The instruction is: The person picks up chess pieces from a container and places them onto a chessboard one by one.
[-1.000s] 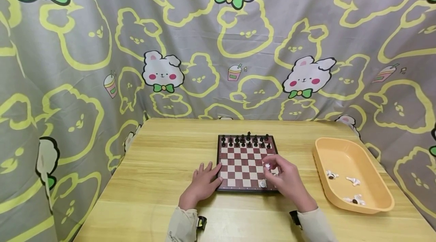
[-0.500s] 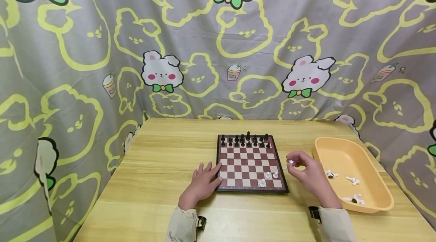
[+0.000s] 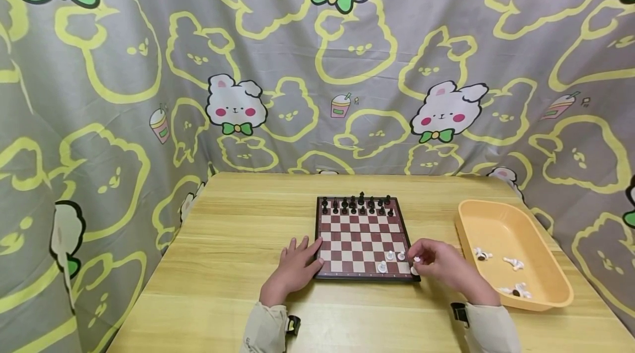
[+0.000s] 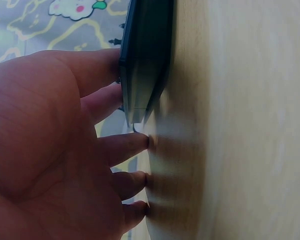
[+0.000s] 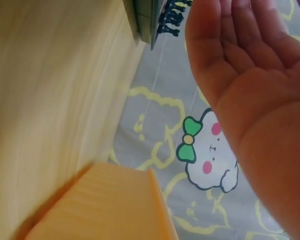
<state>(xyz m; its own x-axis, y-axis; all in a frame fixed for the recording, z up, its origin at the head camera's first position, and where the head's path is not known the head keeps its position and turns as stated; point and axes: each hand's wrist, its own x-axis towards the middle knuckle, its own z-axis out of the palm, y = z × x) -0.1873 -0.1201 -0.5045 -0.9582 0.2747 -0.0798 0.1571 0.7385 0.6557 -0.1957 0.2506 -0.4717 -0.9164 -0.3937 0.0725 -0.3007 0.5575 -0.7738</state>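
Observation:
A chessboard [image 3: 353,236] with maroon and cream squares lies on the table. My left hand [image 3: 294,267] lies spread at its left side; in the left wrist view the thumb and one finger rest on the board's edge [image 4: 147,55], the other fingertips on the tabletop. At the board's near right corner, my right hand [image 3: 444,265] pinches a white chess piece [image 3: 416,260], its kind mostly hidden by the fingers. Standing close by are two small white pieces, one [image 3: 389,255] beside another [image 3: 401,256], and a larger white piece [image 3: 382,267] nearer the front edge.
Black chess pieces [image 3: 354,209] stand in two rows at the far side. On the right, a yellow-orange tray [image 3: 501,212] contains several white pieces [image 3: 514,263] lying on their sides. A patterned curtain [image 3: 292,160] hangs behind the wooden table [image 3: 238,220].
Carrying the white chess piece, my right hand has moved from above the board out past its right edge, then back to the near right corner. My left hand has stayed put.

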